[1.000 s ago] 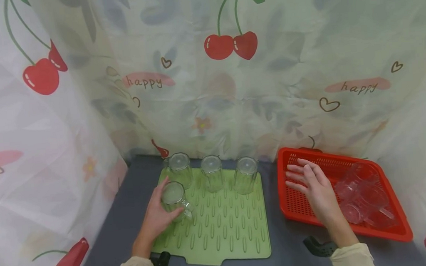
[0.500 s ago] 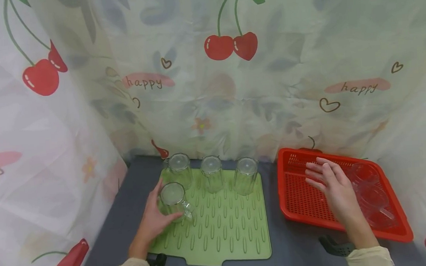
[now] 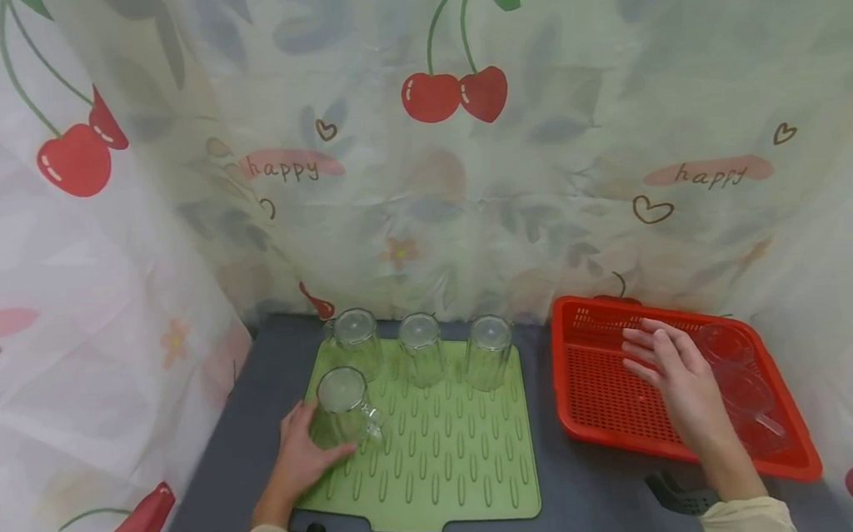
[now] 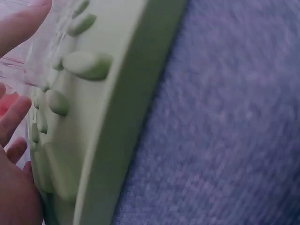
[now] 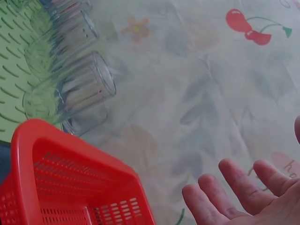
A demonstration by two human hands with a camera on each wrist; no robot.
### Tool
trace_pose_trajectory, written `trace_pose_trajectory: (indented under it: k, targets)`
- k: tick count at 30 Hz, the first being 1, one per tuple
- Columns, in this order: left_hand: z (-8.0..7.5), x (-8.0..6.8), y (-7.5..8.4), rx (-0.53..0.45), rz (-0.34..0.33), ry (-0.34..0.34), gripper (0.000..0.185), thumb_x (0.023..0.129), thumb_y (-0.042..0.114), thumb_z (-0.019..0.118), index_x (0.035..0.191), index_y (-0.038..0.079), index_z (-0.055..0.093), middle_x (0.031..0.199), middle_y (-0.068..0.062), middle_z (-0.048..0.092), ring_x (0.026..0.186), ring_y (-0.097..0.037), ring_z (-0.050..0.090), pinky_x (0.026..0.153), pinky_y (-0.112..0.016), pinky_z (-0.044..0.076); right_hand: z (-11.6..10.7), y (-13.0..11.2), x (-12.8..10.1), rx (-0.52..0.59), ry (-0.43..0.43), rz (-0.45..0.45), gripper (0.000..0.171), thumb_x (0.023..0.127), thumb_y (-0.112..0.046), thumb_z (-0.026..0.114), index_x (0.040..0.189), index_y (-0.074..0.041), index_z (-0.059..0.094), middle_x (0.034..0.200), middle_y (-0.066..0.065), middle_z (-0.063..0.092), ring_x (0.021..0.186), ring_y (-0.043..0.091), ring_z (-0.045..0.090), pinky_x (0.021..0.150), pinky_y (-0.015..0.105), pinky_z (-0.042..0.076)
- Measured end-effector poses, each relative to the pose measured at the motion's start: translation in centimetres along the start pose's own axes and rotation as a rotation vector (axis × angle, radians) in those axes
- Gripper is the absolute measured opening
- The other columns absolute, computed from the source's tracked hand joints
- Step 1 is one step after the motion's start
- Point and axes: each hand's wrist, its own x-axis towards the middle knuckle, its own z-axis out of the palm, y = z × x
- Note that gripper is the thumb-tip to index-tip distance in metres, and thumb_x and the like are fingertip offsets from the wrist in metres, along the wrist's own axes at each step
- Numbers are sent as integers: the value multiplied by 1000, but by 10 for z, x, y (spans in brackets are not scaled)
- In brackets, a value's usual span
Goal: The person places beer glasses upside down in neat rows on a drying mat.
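A clear glass mug [image 3: 344, 402] stands upside down at the front left of a green drying mat [image 3: 442, 465], its handle to the right. My left hand [image 3: 302, 453] is beside the mug's near left side, thumb and fingers spread and not gripping it; in the left wrist view its fingers [image 4: 18, 117] look relaxed by the mat's edge. Behind stands a row of upturned glass mugs, left [image 3: 357, 342], middle [image 3: 421, 350] and right [image 3: 489, 353]. My right hand [image 3: 679, 375] hangs over a red basket [image 3: 566, 372], fingers extended and holding nothing.
Several clear glass mugs [image 3: 745, 391] lie in the right part of the basket, partly hidden by the right arm. Grey cloth [image 3: 225, 474] covers the table. A printed curtain [image 3: 436, 190] rises right behind the mat and basket.
My left hand has loosened from the front mug and drawn back toward the near left, leaving the mug standing. My right hand has moved right over the basket.
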Motion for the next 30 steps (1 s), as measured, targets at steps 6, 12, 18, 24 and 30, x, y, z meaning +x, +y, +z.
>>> trace_pose_trajectory:
  k: [6,12,18,24,30]
  targets:
    - [1,4,-7,85,-1,-67,120,68,53,92,158,2,31,166,-23,25,156,-47,7,119,-73,20,-9,-3,0,-114,31,35,51,108,-45,45,152,-21,39,137,-8,55,120,-4,56,89,6,51]
    - [-2,7,-8,147,1,-111,116,67,55,92,154,0,39,166,-17,27,156,-48,5,119,-75,15,-18,-7,-1,-299,31,34,53,108,-46,41,156,-23,33,145,2,49,126,-1,49,91,4,48]
    - [-3,8,-6,164,-7,-129,116,67,57,91,154,0,40,166,-16,26,156,-49,4,119,-77,14,-26,-10,-3,-500,22,63,62,107,-53,39,160,-23,25,157,16,40,139,33,44,88,3,47]
    - [-2,8,-6,169,-16,-135,113,68,58,90,153,2,42,167,-15,25,156,-48,3,117,-78,12,-32,-10,-3,-618,7,43,72,106,-52,45,162,-15,20,161,21,35,140,45,41,102,39,56]
    - [-1,8,-6,165,-20,-137,111,67,57,91,152,3,44,167,-14,25,156,-48,4,117,-78,12,-43,-6,-1,-744,-4,-18,78,104,-50,50,163,-9,19,160,30,27,133,51,36,96,74,39]
